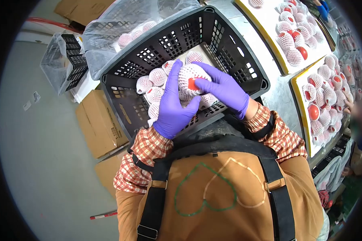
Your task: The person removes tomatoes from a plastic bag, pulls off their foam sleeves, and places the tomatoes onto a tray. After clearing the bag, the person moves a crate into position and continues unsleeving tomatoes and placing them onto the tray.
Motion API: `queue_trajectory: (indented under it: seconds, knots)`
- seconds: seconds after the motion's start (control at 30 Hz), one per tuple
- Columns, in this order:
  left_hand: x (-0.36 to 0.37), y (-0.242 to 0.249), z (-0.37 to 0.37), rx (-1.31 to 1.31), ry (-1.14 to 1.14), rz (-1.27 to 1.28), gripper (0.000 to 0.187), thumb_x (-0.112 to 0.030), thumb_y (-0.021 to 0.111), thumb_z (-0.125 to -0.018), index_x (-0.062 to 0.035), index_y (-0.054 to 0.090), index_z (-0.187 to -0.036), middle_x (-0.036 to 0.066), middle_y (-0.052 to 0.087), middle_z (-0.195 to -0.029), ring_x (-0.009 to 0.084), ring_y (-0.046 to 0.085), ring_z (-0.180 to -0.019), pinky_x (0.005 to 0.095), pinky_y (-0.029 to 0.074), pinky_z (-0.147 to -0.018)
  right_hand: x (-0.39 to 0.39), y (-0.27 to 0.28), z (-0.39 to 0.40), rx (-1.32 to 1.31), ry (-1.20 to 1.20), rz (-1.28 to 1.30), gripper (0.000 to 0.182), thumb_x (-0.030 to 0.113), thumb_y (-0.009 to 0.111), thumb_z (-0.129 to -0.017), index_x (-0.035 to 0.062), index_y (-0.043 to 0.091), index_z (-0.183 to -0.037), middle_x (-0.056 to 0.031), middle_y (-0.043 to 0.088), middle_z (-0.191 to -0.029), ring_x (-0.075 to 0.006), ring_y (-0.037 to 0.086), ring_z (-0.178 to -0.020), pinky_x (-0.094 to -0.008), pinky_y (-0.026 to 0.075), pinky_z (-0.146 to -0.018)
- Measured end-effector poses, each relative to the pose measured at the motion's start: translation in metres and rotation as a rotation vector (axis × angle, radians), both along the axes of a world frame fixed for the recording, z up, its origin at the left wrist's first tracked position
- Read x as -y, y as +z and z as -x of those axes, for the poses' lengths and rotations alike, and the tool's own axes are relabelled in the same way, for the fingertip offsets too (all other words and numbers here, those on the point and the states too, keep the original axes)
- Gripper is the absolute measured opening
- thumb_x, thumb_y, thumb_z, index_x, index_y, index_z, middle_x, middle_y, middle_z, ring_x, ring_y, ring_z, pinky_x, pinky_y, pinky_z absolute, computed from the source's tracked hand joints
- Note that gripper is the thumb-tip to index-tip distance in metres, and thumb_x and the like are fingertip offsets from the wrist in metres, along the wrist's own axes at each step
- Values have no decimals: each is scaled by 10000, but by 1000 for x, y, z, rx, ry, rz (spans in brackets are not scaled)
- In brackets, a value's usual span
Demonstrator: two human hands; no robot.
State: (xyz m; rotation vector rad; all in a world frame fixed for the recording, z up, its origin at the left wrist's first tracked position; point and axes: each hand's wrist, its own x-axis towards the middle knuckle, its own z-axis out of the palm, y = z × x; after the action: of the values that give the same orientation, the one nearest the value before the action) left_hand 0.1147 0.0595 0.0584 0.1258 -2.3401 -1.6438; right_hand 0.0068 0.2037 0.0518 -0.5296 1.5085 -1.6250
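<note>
Over a black plastic crate (253,76), both gloved hands are around one red fruit in a white foam net (186,77). My left hand (173,106), in a purple glove, is at its left side, fingers stretched up along it and thumb below. My right hand (225,89), also in purple, grips the fruit from the right, its thumb on the red patch showing through the net. Beneath the hands, several net-wrapped fruits (157,76) lie in the crate's left and middle part. The hands hide some of them.
Two white trays with yellow edges (303,116) hold several netted fruits on the metal table (283,96) at right. Behind the crate, a plastic-lined container (98,36) holds more. Cardboard boxes (98,124) stand on the floor at left. A co-worker's hand (348,102) is at far right.
</note>
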Motion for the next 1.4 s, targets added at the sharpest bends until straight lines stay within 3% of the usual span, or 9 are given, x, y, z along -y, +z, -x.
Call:
queue_trajectory:
  seconds: [0.4, 0.63, 0.73, 0.77, 1.0, 1.1, 1.13, 1.2, 1.4]
  knots:
    - [-3, 8, -19, -11, 21, -631, 718, -60, 629, -832, 48, 238, -1424, 183, 417, -1346, 241, 494, -1205, 354, 412, -1022, 5, -11, 8, -642, -233, 114, 284, 186, 552, -926, 19, 617, -1147, -167, 662, -1017, -233, 663, -896, -295, 510, -796]
    - [6, 7, -19, -113, -325, -1761, 859, -669, 205, -927, 25, 251, -1431, 200, 325, -1461, 334, 332, -1343, 460, 260, -1124, -54, 6, 13, 544, -45, 262, 427, 247, 515, -962, -49, 492, -1268, -129, 609, -1175, -204, 596, -1089, -342, 484, -955]
    - [6, 1, -15, -139, -282, -925, 691, -594, 241, -961, -58, 329, -1389, 176, 390, -1423, 335, 383, -1308, 502, 308, -1096, -45, -11, 0, 778, -68, 627, 494, 237, 511, -954, -11, 392, -1364, -170, 474, -1361, -281, 484, -1252, -447, 376, -1069]
    - [3, 4, -14, -16, -172, -1900, 695, -583, 288, -962, -25, 329, -1374, 211, 419, -1386, 379, 416, -1276, 544, 422, -995, -41, -11, -3, 780, -70, 628, 494, 237, 511, -954, -11, 392, -1364, -170, 474, -1361, -281, 484, -1252, -447, 376, -1069]
    - [10, 13, -15, 318, -128, -1875, 644, -479, 353, -989, 40, 300, -1367, 249, 326, -1430, 466, 328, -1312, 618, 498, -858, -45, -20, 11, 647, -177, 575, 427, 61, 482, -916, -25, 413, -1329, -156, 514, -1294, -252, 528, -1192, -370, 444, -1004]
    - [4, 2, -17, 223, -84, -1550, 542, -303, 469, -987, 38, 303, -1374, 223, 348, -1423, 423, 394, -1288, 502, 525, -891, -46, -28, 27, -720, -374, 162, 376, -44, 455, -843, -59, 476, -1218, -153, 576, -1174, -240, 589, -1086, -332, 509, -927]
    - [3, 2, -18, 223, -82, -1556, 542, -303, 469, -987, 38, 303, -1374, 223, 348, -1423, 423, 394, -1288, 502, 525, -891, -47, -23, 24, 36, -387, 715, 417, -97, 380, -796, -71, 497, -1196, -138, 591, -1159, -230, 593, -1084, -317, 495, -924]
    - [-1, 5, -20, 220, -65, -1165, 500, -206, 524, -964, 21, 336, -1368, 197, 426, -1373, 356, 451, -1264, 361, 528, -883, -53, -5, 32, 201, -394, 531, 442, -86, 414, -809, -60, 488, -1244, -126, 579, -1209, -187, 545, -1147, -287, 446, -959]
    - [-5, -1, -17, 230, 38, -785, 603, -52, 665, -843, 4, 359, -1359, 133, 534, -1221, 208, 570, -1094, 296, 500, -869, -43, -9, 4, -568, -346, 71, 553, -88, 376, -758, -36, 485, -1298, -118, 590, -1226, -167, 554, -1140, -276, 397, -991]
